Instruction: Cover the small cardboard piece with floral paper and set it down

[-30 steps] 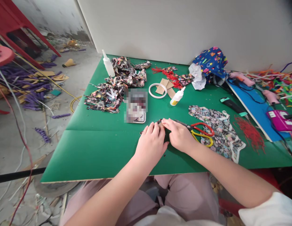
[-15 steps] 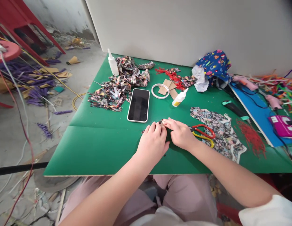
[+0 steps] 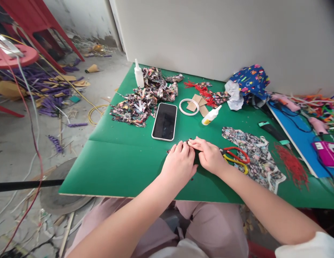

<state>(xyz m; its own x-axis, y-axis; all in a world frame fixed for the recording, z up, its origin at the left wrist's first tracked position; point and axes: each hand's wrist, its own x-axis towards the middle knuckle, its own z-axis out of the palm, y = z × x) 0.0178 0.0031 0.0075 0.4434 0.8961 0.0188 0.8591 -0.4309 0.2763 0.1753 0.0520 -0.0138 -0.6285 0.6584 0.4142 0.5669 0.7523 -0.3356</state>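
Note:
My left hand and my right hand lie side by side on the green table, fingers pressed down on a small floral fabric piece that is mostly hidden under them. Both hands' fingertips pinch at its far edge. Red and yellow scissors rest just right of my right hand. A black phone lies face up just beyond my left hand.
Floral fabric scraps pile at the back left beside a glue bottle. A tape ring, cardboard bits and a second glue bottle sit mid-back. Cut fabric, red threads, glue guns and a blue board lie right.
The view has shifted so the table sits further right and lower. My hands stay on the fabric piece, fingertips drawn slightly closer together.

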